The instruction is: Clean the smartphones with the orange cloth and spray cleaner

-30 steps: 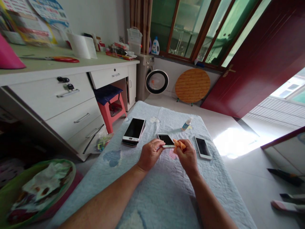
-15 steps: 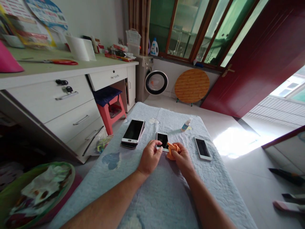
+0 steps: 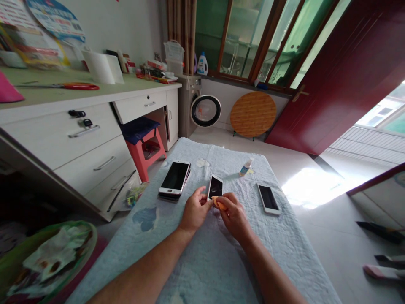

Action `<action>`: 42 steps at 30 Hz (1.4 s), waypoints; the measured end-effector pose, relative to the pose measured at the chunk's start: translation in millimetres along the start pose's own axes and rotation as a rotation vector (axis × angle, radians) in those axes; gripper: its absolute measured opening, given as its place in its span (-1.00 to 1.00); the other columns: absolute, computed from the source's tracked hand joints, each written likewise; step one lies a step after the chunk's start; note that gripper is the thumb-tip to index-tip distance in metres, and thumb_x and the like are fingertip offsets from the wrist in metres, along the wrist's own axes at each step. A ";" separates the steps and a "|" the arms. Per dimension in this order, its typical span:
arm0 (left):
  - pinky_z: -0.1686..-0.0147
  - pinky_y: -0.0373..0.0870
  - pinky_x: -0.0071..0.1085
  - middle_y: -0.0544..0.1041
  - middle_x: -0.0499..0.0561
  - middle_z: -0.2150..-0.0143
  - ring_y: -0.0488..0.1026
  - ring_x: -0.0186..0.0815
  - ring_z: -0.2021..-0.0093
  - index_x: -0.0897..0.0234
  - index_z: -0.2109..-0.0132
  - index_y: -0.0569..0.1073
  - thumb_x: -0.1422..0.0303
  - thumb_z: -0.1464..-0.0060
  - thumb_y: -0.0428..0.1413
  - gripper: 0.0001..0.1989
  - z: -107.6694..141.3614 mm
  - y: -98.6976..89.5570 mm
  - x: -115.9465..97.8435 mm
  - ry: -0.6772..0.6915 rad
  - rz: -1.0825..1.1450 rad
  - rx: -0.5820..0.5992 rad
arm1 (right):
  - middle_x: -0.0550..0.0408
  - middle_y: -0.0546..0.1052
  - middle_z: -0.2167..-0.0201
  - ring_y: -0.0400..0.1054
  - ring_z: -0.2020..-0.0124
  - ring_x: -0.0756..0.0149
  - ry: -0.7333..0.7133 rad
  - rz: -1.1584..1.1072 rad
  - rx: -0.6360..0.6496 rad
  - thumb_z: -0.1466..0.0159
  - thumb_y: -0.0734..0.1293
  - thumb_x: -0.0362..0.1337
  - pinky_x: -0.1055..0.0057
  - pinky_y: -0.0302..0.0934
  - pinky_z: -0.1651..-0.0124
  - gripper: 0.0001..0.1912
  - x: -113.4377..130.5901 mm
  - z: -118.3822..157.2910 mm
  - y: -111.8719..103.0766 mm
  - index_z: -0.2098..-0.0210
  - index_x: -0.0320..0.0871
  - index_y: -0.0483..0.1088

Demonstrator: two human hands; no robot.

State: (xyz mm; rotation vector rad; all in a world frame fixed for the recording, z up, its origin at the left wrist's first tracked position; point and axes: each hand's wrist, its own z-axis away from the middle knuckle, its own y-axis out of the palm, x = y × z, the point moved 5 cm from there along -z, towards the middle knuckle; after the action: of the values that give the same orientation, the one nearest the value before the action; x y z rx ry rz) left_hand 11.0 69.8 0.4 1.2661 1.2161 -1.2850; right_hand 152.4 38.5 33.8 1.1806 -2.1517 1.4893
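A white smartphone (image 3: 215, 186) with a dark screen is in front of me, its near end between my hands. My left hand (image 3: 193, 212) grips its lower left corner, thumb at the near edge and fingers along the side. Bunched in my right hand (image 3: 233, 213) is an orange cloth (image 3: 219, 204), pressed against the phone's near end. A stack of phones, with a white smartphone (image 3: 175, 177) on top, lies to the left. Another white smartphone (image 3: 268, 198) lies face up on the right. Behind it stands a small spray bottle (image 3: 245, 167).
A pale blue cloth (image 3: 202, 261) covers the table. At left are a white desk (image 3: 95, 147), a red stool (image 3: 145, 147) and a waste basket (image 3: 91, 240) with crumpled tissues. A washing machine (image 3: 189, 93) with its door open stands beyond.
My right hand has moved left with the orange cloth, onto the phone's near edge. The phone has turned slightly, and my left hand now has its lower corner. The view has shifted a little.
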 end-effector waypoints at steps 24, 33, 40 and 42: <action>0.16 0.46 -0.37 0.59 -0.02 0.22 0.53 -0.30 0.20 0.19 -0.06 0.36 0.49 -0.13 0.06 -0.66 22.0 7.8 -33.5 0.475 -0.490 -0.064 | 0.02 0.29 0.23 0.27 0.25 0.30 0.113 0.230 -0.332 -0.29 0.16 -0.38 0.35 0.25 0.17 -0.73 -20.7 -9.7 -38.8 0.10 -0.15 0.43; 0.21 0.44 -0.37 0.59 0.00 0.20 0.54 -0.27 0.25 0.23 -0.18 0.24 0.36 -0.15 0.04 -0.56 21.5 2.5 -34.9 0.379 -0.471 -0.048 | 0.00 0.31 0.18 0.29 0.24 0.31 -0.038 0.112 -0.066 -0.29 0.14 -0.44 0.38 0.24 0.14 -0.68 34.6 -4.1 2.0 0.05 -0.10 0.40; 0.22 0.42 -0.41 0.59 -0.06 0.27 0.54 -0.32 0.29 0.23 -0.26 0.11 0.36 -0.16 0.05 -0.45 20.4 4.5 -34.0 0.345 -0.435 -0.033 | -0.01 0.30 0.19 0.29 0.22 0.31 -0.012 0.116 -0.133 -0.32 0.13 -0.41 0.37 0.25 0.13 -0.68 12.5 -8.8 -13.7 0.03 -0.12 0.40; 0.21 0.42 -0.41 0.59 -0.06 0.27 0.53 -0.33 0.29 0.22 -0.25 0.14 0.39 -0.15 0.07 -0.46 20.0 5.8 -34.1 0.352 -0.444 -0.031 | -0.01 0.30 0.19 0.29 0.23 0.30 0.037 0.134 -0.172 -0.32 0.13 -0.38 0.36 0.25 0.15 -0.69 -2.5 -10.7 -23.4 0.05 -0.13 0.43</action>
State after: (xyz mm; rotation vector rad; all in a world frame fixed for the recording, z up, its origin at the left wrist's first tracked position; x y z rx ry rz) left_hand 16.5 48.6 33.8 1.2777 1.8396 -1.3780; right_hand 169.0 45.7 52.2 0.9613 -2.3204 1.3336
